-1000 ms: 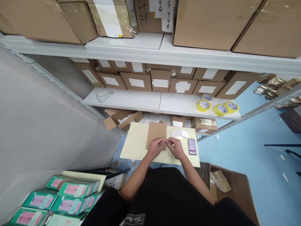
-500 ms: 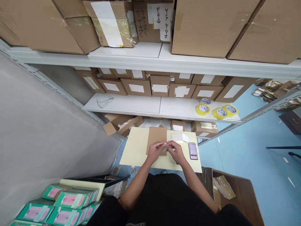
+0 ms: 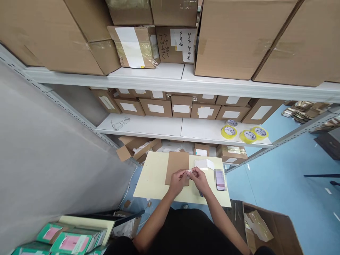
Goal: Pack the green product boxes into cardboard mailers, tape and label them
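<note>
My left hand (image 3: 177,182) and my right hand (image 3: 198,178) meet over a pale yellow table (image 3: 151,177). Between their pinched fingertips is a small whitish piece (image 3: 189,172), too small to name for certain. Beneath them lies a flat brown cardboard piece (image 3: 177,161), partly covered by my left hand. Just beyond my right hand is a stack of white labels or paper (image 3: 204,164). A phone (image 3: 220,180) rests at the table's right edge. A small dark object (image 3: 201,193) shows beside my right wrist.
Behind the table, a shelf (image 3: 159,126) carries labelled cartons (image 3: 156,108), glasses (image 3: 120,123) and several tape rolls (image 3: 228,131). An open carton (image 3: 138,147) sits at the table's far left corner. Lower right stands a large open box (image 3: 285,226); green packs (image 3: 71,241) are stacked lower left.
The whole view has tilted up slightly, so shelves and table sit lower in the picture. My hands stay together over the cardboard; the fingers around the whitish piece have shifted a little.
</note>
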`<state>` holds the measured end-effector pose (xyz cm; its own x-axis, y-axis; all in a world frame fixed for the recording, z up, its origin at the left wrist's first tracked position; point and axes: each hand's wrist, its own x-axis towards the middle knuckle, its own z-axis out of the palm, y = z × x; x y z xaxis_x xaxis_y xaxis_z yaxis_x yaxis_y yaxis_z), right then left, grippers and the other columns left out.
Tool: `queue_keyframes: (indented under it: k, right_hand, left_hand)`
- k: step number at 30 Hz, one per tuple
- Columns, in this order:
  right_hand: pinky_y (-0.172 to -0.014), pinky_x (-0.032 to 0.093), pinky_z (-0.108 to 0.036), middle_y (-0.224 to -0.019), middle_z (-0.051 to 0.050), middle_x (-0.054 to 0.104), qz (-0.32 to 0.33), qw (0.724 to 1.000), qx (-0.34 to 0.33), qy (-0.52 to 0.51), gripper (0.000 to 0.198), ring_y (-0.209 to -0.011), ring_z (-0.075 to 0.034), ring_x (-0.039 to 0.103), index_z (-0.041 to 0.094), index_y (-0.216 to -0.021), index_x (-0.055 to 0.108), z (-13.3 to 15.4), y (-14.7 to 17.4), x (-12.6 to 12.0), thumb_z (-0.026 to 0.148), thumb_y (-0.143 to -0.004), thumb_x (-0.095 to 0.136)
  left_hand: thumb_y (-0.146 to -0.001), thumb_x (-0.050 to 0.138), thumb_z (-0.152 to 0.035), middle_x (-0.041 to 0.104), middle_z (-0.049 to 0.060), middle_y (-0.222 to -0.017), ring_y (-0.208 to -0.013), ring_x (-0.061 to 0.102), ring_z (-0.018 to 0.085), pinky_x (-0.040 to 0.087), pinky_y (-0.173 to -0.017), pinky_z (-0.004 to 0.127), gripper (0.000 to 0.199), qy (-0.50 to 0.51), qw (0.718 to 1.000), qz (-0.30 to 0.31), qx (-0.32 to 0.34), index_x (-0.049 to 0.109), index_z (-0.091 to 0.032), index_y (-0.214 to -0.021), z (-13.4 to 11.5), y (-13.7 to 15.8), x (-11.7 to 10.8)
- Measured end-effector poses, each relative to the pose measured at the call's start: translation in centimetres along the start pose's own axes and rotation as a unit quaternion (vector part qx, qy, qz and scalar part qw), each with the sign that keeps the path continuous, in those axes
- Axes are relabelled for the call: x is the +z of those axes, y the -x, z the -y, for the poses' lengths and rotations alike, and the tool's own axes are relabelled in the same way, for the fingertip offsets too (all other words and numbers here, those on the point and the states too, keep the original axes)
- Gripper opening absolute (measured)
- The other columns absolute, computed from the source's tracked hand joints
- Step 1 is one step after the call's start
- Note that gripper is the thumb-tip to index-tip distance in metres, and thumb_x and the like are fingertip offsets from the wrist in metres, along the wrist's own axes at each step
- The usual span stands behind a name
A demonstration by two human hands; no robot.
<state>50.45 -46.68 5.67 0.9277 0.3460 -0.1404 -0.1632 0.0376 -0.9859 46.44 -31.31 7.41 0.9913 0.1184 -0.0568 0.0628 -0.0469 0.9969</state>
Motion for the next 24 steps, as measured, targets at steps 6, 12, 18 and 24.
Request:
queue_keyframes:
  k: [6,12,18,24]
  right_hand:
    - [-0.069,0.046,-0.029,-0.073,0.002,0.059,-0.035,0.999,0.009,-0.021,0.041,-0.070,-0.017,0.055,0.024,-0.078,0.059,0.0,-0.3,0.4,0.061,-0.082,0.075]
    - [-0.062,0.035,-0.026,-0.069,0.005,0.051,-0.033,0.999,-0.008,0.030,0.039,-0.064,-0.014,0.044,0.024,-0.075,0.054,-0.4,-1.7,2.5,0.055,-0.085,0.074]
    - [-0.060,0.035,-0.026,-0.068,0.005,0.054,-0.209,0.977,-0.021,0.030,0.033,-0.062,-0.013,0.046,0.023,-0.068,0.051,-0.2,-2.8,3.5,0.043,-0.077,0.076]
    - [-0.058,0.040,-0.026,-0.069,0.005,0.062,-0.388,0.921,0.010,-0.037,0.027,-0.060,-0.014,0.052,0.024,-0.084,0.059,-1.0,-4.3,6.5,0.036,-0.066,0.075]
  left_hand:
    - [-0.088,0.056,-0.075,0.077,0.011,-0.091,-0.081,0.070,0.023,0.056,-0.077,0.035,0.067,0.159,0.983,-0.031,-0.088,0.080,-0.014,-0.098,2.0,-0.5,-1.9]
    - [-0.077,0.078,-0.062,0.077,0.006,-0.085,-0.081,0.068,0.023,0.053,-0.073,0.031,0.050,0.087,0.993,0.009,-0.084,0.082,-0.015,-0.094,2.9,-1.8,-4.2]
    - [-0.069,0.083,-0.061,0.076,0.007,-0.081,-0.076,0.067,0.021,0.052,-0.069,0.029,0.053,0.181,0.966,-0.111,-0.148,0.080,-0.013,-0.090,5.5,-5.4,-9.7]
    - [-0.070,0.082,-0.057,0.075,0.006,-0.084,-0.080,0.068,0.021,0.052,-0.072,0.029,0.049,0.191,0.939,-0.252,-0.136,0.077,-0.014,-0.093,7.0,-7.5,-16.7]
